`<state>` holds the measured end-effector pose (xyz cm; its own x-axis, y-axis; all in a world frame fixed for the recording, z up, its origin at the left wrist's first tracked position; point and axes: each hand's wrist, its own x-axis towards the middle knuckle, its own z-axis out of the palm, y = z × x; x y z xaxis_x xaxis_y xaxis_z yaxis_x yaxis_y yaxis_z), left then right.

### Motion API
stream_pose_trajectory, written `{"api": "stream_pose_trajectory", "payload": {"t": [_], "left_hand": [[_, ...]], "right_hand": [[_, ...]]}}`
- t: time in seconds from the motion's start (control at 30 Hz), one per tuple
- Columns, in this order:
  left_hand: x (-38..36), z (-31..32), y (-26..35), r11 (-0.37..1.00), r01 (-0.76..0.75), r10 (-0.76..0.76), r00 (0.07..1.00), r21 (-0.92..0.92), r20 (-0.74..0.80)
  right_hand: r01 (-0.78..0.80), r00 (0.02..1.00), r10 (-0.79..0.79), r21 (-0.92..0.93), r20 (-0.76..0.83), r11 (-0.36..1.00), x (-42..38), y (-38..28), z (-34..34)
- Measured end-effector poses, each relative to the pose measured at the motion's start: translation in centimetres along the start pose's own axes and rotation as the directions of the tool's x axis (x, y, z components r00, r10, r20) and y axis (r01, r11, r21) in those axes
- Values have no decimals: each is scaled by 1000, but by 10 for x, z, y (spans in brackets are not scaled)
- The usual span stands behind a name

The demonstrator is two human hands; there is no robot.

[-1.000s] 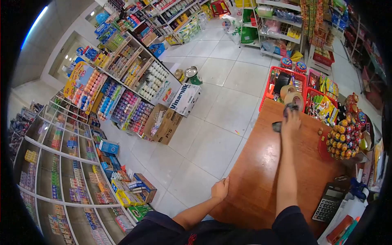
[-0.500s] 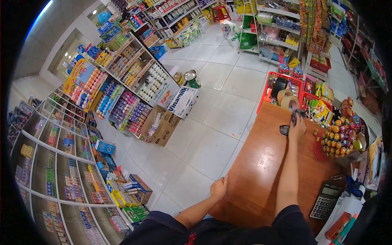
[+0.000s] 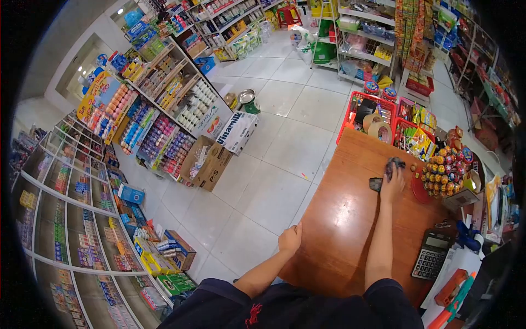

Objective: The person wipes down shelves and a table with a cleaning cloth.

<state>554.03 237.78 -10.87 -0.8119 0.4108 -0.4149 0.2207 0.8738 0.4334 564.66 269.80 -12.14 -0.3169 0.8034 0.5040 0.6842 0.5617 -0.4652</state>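
Observation:
My right hand [image 3: 391, 185] reaches far across the brown wooden table [image 3: 334, 236] and presses a crumpled dark grey rag [image 3: 395, 165] against its top, fingers closed over it. Just left of that hand lies a small flat black piece [image 3: 376, 183], whose kind I cannot make out. My left hand [image 3: 290, 239] is closed around the table's left edge, near my body; its fingertips are partly hidden.
Red baskets with tape rolls [image 3: 379, 129] and packets stand beyond the table's far edge. Right of my arm are a lollipop stand [image 3: 441, 174] and a calculator [image 3: 432, 255]. Cardboard boxes [image 3: 211, 163] and stocked shelves line the tiled floor's left side.
The whole view has shifted slightly. My right hand and the rag have slid a little toward me, and more of the rag shows beyond the fingers. My left hand stays on the table edge.

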Motion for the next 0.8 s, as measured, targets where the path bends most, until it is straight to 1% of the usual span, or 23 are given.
{"api": "stream_pose_trajectory", "payload": {"t": [0.07,0.1,0.13,0.17,0.2,0.23,0.27,0.3,0.37,0.4,0.43,0.47,0.5,0.57,0.6,0.63,0.67,0.7,0.73,0.8], "left_hand": [[0,1,-1,1000,-1,1,1000,15,-10],[1,1,-1,1000,-7,7,1000,10,-9],[1,1,-1,1000,-4,4,1000,3,-6],[1,1,-2,1000,3,-3,1000,-2,-4],[1,3,-3,1000,3,-3,1000,-5,-6],[1,4,-4,1000,-10,10,1000,-10,-17],[2,3,-6,1000,-24,24,999,-12,-27],[2,2,-8,1000,-26,26,999,-13,-25],[2,4,-7,999,-41,41,999,-12,-19],[1,3,-6,999,-44,44,999,-22,-12],[0,1,-4,999,-36,36,999,-38,-13],[-2,0,-4,998,-28,28,1000,-52,-10],[-2,0,-4,998,-31,31,999,-60,9],[1,4,-8,997,-67,65,997,-50,-39],[3,5,-9,996,-71,69,997,-48,-44],[5,9,-14,996,-77,75,997,-39,-35],[14,18,-24,996,-81,81,997,-43,-1],[12,14,-21,985,-81,81,997,-152,-7],[11,14,-24,984,-107,113,993,-142,31],[17,9,-25,931,4,53,988,-364,147]], "right_hand": [[-58,994,51,-71,-95,996,-7,4,4],[-5,999,5,-11,39,1000,-20,-8,10],[43,984,-52,57,169,997,-37,-40,10],[131,891,-192,173,411,976,-51,-82,-18],[310,755,-422,295,502,904,-73,-107,-20],[426,669,-628,487,399,763,-97,-115,-35],[512,560,-789,643,253,570,-112,-120,-50],[512,561,-788,641,255,572,-111,-115,-54],[401,641,-674,589,366,701,-99,-82,-65],[298,739,-443,343,508,891,-84,-67,-72],[70,878,-228,358,422,931,-78,-39,-70],[72,981,-86,90,175,993,-77,-19,-70],[-6,993,-15,-178,-118,984,-78,-6,-71],[-24,998,18,-103,-56,994,-82,-15,-74],[32,999,-31,-19,45,999,-89,-37,-74],[115,983,-112,-17,143,993,-103,-77,-81],[194,961,-186,-19,207,981,-128,-85,-50],[238,918,-302,252,256,938,-150,-107,-36],[297,820,-452,414,351,860,-159,-139,-57],[475,760,-613,459,216,751,-194,-158,-70]]}}
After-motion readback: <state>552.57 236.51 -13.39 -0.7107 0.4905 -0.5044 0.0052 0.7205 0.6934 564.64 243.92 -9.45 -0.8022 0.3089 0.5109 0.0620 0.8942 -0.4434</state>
